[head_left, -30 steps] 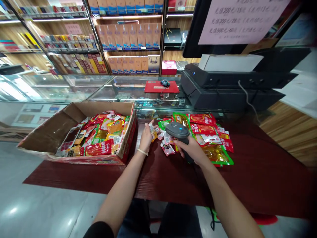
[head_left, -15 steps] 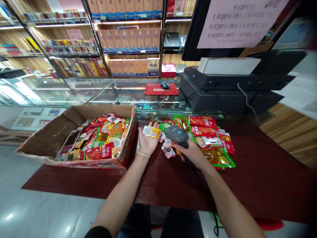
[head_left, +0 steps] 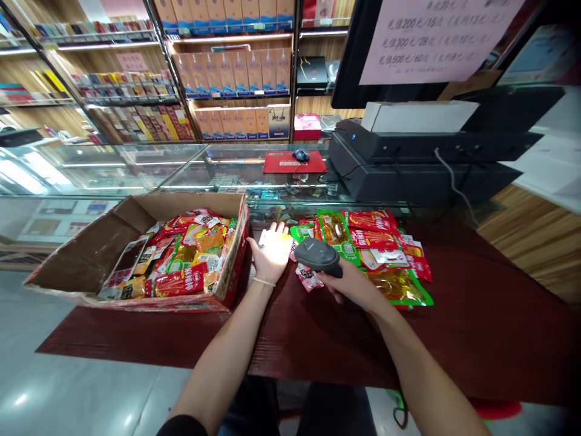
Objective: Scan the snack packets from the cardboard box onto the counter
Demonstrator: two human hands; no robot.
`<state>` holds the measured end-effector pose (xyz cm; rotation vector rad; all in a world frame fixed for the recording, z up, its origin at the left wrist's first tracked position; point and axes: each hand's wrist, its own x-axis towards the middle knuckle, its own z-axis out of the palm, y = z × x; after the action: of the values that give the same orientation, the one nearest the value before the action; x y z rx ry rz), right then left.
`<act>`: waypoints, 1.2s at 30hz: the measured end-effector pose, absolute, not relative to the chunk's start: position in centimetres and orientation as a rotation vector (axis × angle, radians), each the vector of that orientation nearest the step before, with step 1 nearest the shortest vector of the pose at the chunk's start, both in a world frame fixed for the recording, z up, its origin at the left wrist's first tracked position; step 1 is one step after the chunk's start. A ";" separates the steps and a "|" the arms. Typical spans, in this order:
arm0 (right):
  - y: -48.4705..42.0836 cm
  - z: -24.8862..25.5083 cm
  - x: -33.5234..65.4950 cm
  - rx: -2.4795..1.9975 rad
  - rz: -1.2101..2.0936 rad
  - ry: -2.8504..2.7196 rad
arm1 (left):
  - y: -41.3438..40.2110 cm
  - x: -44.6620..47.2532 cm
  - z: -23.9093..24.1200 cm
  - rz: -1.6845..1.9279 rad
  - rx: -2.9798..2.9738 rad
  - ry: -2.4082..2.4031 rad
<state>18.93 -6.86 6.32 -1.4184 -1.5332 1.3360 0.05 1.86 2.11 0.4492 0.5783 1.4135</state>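
Note:
My left hand (head_left: 271, 254) is turned palm up over the dark red table, beside the right wall of a cardboard box (head_left: 86, 251). A small yellow snack packet (head_left: 278, 241) lies in the palm, washed out by bright light. My right hand (head_left: 351, 284) grips a dark grey barcode scanner (head_left: 318, 254), whose head points left at the packet, close to it. A pile of red and green snack packets (head_left: 385, 251) lies on the table behind and to the right of the scanner. The box is filled with similar packets (head_left: 181, 254).
A black cash register with a printer (head_left: 422, 157) stands at the back right, and a paper notice (head_left: 436, 36) hangs on its screen. A glass counter (head_left: 181, 172) carries a red mouse mat and mouse (head_left: 295, 160). Shelves of boxed goods (head_left: 227, 79) line the back wall.
My left hand has turned palm up with the yellow packet lying in it. The scanner has swung left toward the packet, and bright light now falls on the packet.

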 end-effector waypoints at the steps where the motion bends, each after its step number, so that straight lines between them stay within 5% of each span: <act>1: -6.8 6.4 19.1 -1.407 1.344 -1.495 | 1.9 0.1 1.9 1.416 0.467 0.570; 14: -6.6 8.1 20.4 -1.242 1.314 -1.222 | 0.6 1.2 0.4 1.454 1.201 0.961; 26: -6.4 9.4 18.6 -1.095 1.343 -1.204 | -3.7 -6.7 14.4 1.433 2.027 1.228; 36: -7.8 9.3 15.7 -1.081 1.379 -1.215 | 4.4 -23.6 10.8 0.320 2.091 2.049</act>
<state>15.67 -7.77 9.26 -1.0813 -1.2145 1.3787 -23.62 4.41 10.78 2.0909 2.0488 0.3201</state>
